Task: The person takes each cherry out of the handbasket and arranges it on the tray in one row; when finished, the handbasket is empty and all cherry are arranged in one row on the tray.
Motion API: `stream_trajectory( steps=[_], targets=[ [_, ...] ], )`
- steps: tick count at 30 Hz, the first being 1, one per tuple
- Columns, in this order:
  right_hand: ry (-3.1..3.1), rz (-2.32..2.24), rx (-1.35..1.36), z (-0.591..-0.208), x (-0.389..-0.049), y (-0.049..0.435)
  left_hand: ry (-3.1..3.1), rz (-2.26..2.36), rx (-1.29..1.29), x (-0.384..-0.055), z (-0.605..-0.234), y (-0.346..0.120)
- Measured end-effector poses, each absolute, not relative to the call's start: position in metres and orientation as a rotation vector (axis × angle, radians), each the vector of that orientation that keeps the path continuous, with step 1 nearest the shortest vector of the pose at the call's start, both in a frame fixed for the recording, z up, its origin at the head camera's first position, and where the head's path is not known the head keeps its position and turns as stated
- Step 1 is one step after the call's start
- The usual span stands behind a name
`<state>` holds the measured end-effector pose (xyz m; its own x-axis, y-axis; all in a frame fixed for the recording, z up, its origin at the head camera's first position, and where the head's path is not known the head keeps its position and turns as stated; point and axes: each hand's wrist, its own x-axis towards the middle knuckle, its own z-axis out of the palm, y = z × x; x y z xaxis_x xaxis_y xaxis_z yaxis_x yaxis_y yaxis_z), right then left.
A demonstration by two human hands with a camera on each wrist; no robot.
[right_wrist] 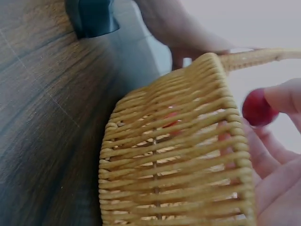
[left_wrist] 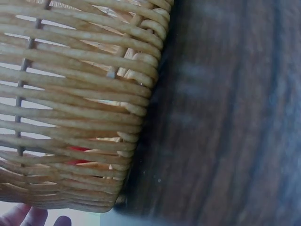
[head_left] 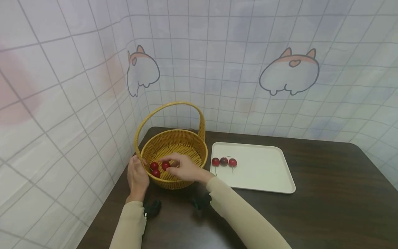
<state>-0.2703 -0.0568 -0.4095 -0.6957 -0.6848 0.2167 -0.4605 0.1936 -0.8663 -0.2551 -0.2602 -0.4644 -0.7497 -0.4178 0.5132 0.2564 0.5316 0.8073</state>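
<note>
A yellow wicker basket [head_left: 174, 185] with a tall arched handle stands on the dark table. My left hand [head_left: 138, 175] grips its left side, near the foot of the handle. Inside the basket's near left part, my right hand [head_left: 184, 168] pinches a red cherry [head_left: 166, 165] between thumb and fingers. The right wrist view also has this cherry [right_wrist: 258, 108], held above the rim. Two more cherries lie beside it in the basket, one cherry [head_left: 154, 166] behind the other cherry [head_left: 156, 173]. In the left wrist view, the basket's woven wall [left_wrist: 70, 99] hides most of the inside.
To the right of the basket lies a white rectangular tray [head_left: 261, 169]. Three cherries [head_left: 224, 161] with stems sit in a row at its left end. A patterned cloth [head_left: 217, 69] hangs behind the table and along its left.
</note>
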Motion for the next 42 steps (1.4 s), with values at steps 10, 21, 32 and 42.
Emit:
stream_trajectory(
  steps=[10,21,32,42],
  targets=[
    [2.251,-1.920,-0.924,-0.410,-0.246,-0.003,-2.042,-1.252,0.106,-0.256,-0.468,-0.258],
    [2.494,-1.914,-0.886,-0.398,-0.216,0.040,-2.064,-1.254,0.171,-0.257,-0.472,-0.263],
    [2.580,-2.077,-0.760,-0.398,-0.228,0.088,-2.098,-1.253,0.179,-0.256,-0.470,-0.260],
    [2.681,-2.099,-0.482,-0.407,-0.247,0.126,-2.102,-1.256,0.165,-0.256,-0.469,-0.263]
  ],
)
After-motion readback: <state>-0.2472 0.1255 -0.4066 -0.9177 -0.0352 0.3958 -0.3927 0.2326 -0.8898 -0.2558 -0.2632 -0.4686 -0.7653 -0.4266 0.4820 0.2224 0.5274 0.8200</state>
